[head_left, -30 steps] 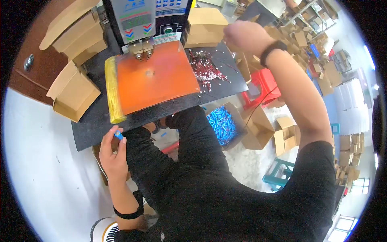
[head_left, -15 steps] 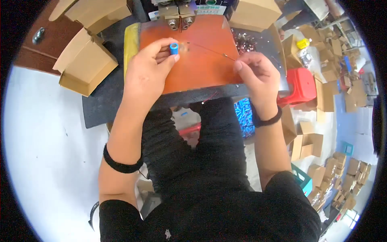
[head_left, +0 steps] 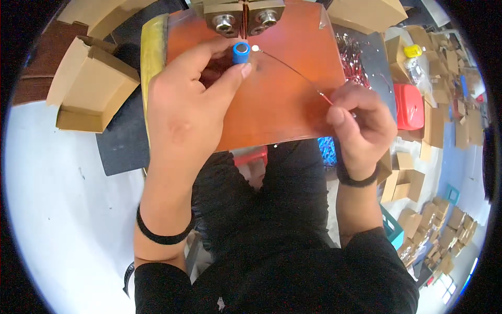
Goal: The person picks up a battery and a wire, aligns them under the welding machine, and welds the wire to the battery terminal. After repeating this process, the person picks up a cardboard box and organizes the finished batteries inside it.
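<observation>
Your left hand point(head_left: 185, 104) pinches the blue cell point(head_left: 241, 54) between thumb and fingers, parted only by the cell's width, with its round metal end facing up just below the prongs point(head_left: 244, 23) of the machine point(head_left: 225, 21), over the orange mat point(head_left: 282, 104). Your right hand point(head_left: 366, 123) has thumb and forefinger closed on the red part of a thin wire point(head_left: 290, 68), whose pale round tip point(head_left: 255, 48) sits just beside the cell's rim; whether they touch, you cannot tell from here. To do this well, hold the cell firm and low on its side, so your fingertips seem clear of the prongs. A light, steady pinch should serve the wire, since so long a free length will likely swing; line up its tip slowly, without bending it.
</observation>
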A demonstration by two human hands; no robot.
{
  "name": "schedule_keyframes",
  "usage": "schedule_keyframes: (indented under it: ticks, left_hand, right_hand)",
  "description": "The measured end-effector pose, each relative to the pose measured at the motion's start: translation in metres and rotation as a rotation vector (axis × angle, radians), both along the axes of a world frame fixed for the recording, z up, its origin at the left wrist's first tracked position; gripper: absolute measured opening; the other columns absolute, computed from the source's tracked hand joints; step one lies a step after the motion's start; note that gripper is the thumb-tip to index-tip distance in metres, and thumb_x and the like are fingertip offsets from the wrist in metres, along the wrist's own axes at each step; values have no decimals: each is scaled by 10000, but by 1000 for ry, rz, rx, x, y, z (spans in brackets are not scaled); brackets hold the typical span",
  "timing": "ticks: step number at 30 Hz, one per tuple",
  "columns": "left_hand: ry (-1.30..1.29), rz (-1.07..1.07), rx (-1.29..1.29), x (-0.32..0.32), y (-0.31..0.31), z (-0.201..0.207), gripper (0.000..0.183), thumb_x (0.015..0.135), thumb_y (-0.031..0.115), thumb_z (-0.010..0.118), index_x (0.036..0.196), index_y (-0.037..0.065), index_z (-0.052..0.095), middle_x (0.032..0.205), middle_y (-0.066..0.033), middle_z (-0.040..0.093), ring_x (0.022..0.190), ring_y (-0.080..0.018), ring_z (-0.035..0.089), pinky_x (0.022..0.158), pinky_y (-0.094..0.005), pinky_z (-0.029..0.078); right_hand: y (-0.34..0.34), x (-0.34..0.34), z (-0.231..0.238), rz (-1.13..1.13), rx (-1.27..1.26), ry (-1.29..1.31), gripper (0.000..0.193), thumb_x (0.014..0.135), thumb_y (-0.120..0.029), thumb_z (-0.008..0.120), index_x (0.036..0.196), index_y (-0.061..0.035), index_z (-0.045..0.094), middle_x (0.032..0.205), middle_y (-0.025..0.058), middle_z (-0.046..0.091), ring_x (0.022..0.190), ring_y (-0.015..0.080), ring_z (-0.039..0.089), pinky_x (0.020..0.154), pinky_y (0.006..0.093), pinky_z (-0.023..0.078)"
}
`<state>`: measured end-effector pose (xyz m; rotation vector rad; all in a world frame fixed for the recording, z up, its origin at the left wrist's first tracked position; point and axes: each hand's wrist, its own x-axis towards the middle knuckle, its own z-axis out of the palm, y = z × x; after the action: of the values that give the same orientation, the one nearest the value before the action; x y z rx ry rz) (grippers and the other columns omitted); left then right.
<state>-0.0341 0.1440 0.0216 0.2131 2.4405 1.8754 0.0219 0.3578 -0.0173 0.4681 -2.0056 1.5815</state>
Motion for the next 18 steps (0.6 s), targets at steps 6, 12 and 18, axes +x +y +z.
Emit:
schedule_keyframes:
  ticks: [6, 12, 18]
  left_hand:
    - [-2, 1, -2, -3, 2, -5, 305, 853, 30, 694, 1137, -62, 628, 1058, -96, 690, 961, -134, 636, 902, -260, 481]
    - [26, -4, -41, -4, 2, -4, 301, 862, 61, 694, 1130, -62, 632, 1047, -84, 691, 942, -125, 631, 888, -254, 476]
    - [59, 12, -129, -4, 2, -1, 298, 853, 95, 708, 1119, -28, 648, 1006, -62, 699, 907, -99, 617, 857, -243, 468]
  right_hand:
    - [-1, 0, 7, 18, -151, -268, 90, 795, 27, 698, 848, 23, 625, 785, 45, 646, 698, 94, 577, 637, 222, 458]
    - [-4, 0, 11, -21, -91, -310, 95, 796, -8, 721, 841, 18, 642, 767, 32, 652, 702, 84, 583, 654, 219, 467]
    - [-2, -2, 10, -11, -55, -304, 99, 805, -18, 724, 859, 18, 650, 781, 30, 656, 710, 84, 585, 665, 221, 469]
